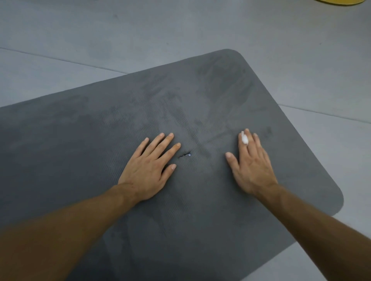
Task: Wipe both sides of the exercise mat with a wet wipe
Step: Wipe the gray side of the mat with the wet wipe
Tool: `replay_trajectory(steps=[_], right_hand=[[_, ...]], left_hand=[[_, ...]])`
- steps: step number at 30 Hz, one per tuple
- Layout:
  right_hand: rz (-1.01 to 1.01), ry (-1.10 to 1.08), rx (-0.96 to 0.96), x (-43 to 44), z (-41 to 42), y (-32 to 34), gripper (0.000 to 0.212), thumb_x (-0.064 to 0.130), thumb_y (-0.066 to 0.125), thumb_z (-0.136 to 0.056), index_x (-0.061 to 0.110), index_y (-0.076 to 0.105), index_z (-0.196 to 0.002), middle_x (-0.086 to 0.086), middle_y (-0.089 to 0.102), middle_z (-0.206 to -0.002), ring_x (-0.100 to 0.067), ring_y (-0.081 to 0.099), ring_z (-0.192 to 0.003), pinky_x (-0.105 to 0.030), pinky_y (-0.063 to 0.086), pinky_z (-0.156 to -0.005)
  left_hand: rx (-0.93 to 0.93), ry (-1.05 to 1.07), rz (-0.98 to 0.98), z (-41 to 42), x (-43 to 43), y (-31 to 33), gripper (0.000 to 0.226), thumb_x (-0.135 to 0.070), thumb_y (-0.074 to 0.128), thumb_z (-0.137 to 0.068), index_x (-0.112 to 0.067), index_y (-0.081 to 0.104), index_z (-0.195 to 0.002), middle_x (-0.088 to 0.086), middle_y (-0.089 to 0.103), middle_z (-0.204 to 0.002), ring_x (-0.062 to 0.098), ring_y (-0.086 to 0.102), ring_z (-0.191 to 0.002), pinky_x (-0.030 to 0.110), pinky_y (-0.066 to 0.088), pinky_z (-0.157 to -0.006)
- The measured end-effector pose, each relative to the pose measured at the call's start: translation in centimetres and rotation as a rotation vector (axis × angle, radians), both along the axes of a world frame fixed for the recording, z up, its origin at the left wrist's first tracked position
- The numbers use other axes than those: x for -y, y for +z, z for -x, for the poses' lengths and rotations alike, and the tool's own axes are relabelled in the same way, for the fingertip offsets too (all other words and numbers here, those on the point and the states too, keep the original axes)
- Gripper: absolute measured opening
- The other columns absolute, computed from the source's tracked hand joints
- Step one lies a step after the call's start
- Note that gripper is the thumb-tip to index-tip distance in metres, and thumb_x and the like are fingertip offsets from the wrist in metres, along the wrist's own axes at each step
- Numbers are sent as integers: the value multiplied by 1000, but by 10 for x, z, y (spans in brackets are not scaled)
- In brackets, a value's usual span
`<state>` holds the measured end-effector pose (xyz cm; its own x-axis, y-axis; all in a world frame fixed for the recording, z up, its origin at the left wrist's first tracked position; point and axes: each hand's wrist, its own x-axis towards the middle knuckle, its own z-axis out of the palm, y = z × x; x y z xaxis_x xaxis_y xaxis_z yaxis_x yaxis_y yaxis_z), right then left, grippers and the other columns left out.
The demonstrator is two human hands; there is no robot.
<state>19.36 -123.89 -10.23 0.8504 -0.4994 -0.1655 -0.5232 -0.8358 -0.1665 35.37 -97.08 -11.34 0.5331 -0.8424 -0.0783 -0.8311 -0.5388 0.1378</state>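
A dark grey exercise mat [140,112] lies flat on the floor, its rounded end at the right. Darker damp-looking streaks mark its ribbed surface. My left hand [148,168] rests flat on the mat near the middle, fingers straight and spread. My right hand [251,166] lies palm-down on the mat further right. A small white wet wipe [244,138] is pinched between its index and middle fingers, and only a crumpled bit of it shows. A small dark nick [185,155] in the mat sits between the two hands.
Pale grey floor [80,40] with seam lines surrounds the mat. The edge of a yellow object [339,1] shows at the top right corner, well away from the mat.
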Motion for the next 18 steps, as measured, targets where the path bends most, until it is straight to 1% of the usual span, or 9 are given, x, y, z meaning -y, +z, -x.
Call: replay_trajectory(steps=[1,4,6,8,11,13,14,16,18], right_hand=[[-2,63,9,-11,-1,0,86,64,17,-99,8,17,-165,-6,10,-174,-26,3,-160,-42,14,-128],[19,270,28,-59,1,2,80,57,28,-103,4,24,-163,-11,17,-172,-26,4,-160,-39,8,-130],[-10,394,32,-97,7,6,79,55,34,-103,4,24,-163,-11,16,-172,-26,1,-161,-43,11,-129],[-35,517,13,-130,19,6,80,56,38,-103,6,23,-163,-10,13,-173,-25,-3,-161,-44,13,-128],[-4,759,6,-168,43,6,78,59,35,-105,7,28,-162,-10,15,-173,-28,1,-161,-44,17,-128],[74,952,16,-181,58,1,75,62,30,-106,11,33,-161,-8,20,-172,-28,8,-161,-41,24,-126],[110,1013,24,-183,63,0,73,63,29,-106,14,36,-160,-7,21,-172,-27,10,-160,-39,26,-125],[142,1061,32,-174,62,-1,71,62,31,-105,18,35,-161,-3,18,-173,-22,9,-160,-37,24,-125],[119,1002,1,-156,47,1,72,59,34,-106,19,24,-165,-1,11,-174,-19,5,-161,-39,17,-127]], left_hand=[[2,1,0,-1,-1,0,60,-52,19,-109,-31,17,-165,-5,6,-174,15,1,-160,47,12,-129],[5,8,12,0,-2,-1,60,-51,19,-108,-30,19,-165,-4,7,-174,15,2,-160,46,11,-129],[10,20,25,-1,-4,-1,59,-48,21,-108,-29,23,-164,-4,11,-173,16,6,-160,45,12,-129],[14,38,36,-4,-8,-2,59,-45,22,-108,-28,27,-164,-4,14,-173,16,9,-160,44,14,-129],[3,68,40,-11,-20,-2,59,-44,21,-107,-26,28,-163,-4,15,-173,16,10,-159,44,13,-129],[-4,81,39,-17,-30,-3,59,-45,20,-108,-27,27,-164,-4,14,-173,15,7,-160,43,12,-129],[-8,82,37,-20,-35,-3,59,-46,19,-108,-27,25,-164,-4,13,-173,15,6,-160,43,11,-129],[-7,82,32,-25,-44,-2,59,-47,19,-108,-29,23,-164,-5,11,-173,14,4,-160,44,11,-129],[-1,82,28,-29,-50,-3,58,-47,20,-108,-30,24,-164,-5,12,-173,15,5,-160,43,11,-129]])
